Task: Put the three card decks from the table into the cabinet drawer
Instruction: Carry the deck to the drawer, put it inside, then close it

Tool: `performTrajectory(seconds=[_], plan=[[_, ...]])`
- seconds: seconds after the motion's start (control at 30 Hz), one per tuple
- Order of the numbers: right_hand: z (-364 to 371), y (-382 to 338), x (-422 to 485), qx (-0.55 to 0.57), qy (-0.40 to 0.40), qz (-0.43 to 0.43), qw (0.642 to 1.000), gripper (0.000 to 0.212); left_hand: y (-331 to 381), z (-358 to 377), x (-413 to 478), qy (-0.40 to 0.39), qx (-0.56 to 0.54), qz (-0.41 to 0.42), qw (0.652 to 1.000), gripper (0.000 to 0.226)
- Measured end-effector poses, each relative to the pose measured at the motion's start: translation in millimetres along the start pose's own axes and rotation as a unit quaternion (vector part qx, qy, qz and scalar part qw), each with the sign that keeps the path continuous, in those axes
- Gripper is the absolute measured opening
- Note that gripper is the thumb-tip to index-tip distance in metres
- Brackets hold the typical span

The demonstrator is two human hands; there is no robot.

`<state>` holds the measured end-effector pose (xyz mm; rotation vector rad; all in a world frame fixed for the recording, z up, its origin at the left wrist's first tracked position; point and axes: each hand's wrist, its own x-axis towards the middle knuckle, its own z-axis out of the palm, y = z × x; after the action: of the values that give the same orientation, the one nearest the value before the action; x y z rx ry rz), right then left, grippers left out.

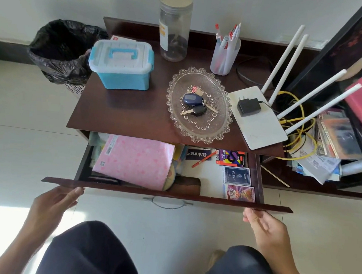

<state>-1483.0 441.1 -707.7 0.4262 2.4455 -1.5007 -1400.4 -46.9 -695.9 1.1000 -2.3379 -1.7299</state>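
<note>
The cabinet drawer (165, 194) stands pulled out under the dark wooden table top (125, 111). Three card decks lie in a column along its right side: a colourful deck (231, 158) at the back, a dark blue deck (236, 175) in the middle, and a pink-and-red deck (239, 193) nearest the front panel. My left hand (55, 200) is at the left end of the drawer front, fingers apart, holding nothing. My right hand (260, 221) is at the right end of the front, fingers loosely curled and holding nothing.
A pink notebook (135, 161), a red pen (203, 159) and papers fill the drawer's left and middle. On top stand a blue storage box (120, 67), a clear jar (174, 28), a pen cup (224, 55), a glass dish with keys (198, 105) and a white router (259, 120). A lined bin (62, 52) stands at the left.
</note>
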Motion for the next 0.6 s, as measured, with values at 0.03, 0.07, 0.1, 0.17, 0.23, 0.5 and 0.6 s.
performTrajectory(seconds=[0.03,0.07,0.1,0.17,0.23,0.5,0.6], plan=[[0.6,-0.7,4.3,0.006,-0.002,-0.006,1.000,0.040,2.0,2.0,4.1,0.000,-0.001,0.004,1.000,0.044],[1.3,-1.5,9.0,0.010,-0.005,-0.009,1.000,0.042,3.9,3.8,8.5,-0.001,-0.003,0.010,1.000,0.042],[1.6,-3.0,14.1,0.012,-0.006,-0.007,1.000,0.045,7.5,5.9,12.6,-0.003,-0.004,0.013,1.000,0.041],[2.0,-6.0,25.2,0.013,-0.009,-0.001,1.000,0.049,13.2,10.0,21.6,-0.009,-0.004,0.024,1.000,0.041],[2.6,-9.2,36.7,0.003,-0.011,-0.003,1.000,0.052,19.2,14.5,30.2,-0.011,0.002,0.036,0.999,0.045],[12.0,-28.4,85.8,-0.004,0.001,-0.022,1.000,0.063,39.2,35.1,69.2,0.003,-0.008,0.063,0.998,0.056],[15.6,-35.6,103.1,0.015,0.003,-0.025,1.000,0.061,45.0,41.6,84.8,0.006,-0.007,0.065,0.998,0.035]])
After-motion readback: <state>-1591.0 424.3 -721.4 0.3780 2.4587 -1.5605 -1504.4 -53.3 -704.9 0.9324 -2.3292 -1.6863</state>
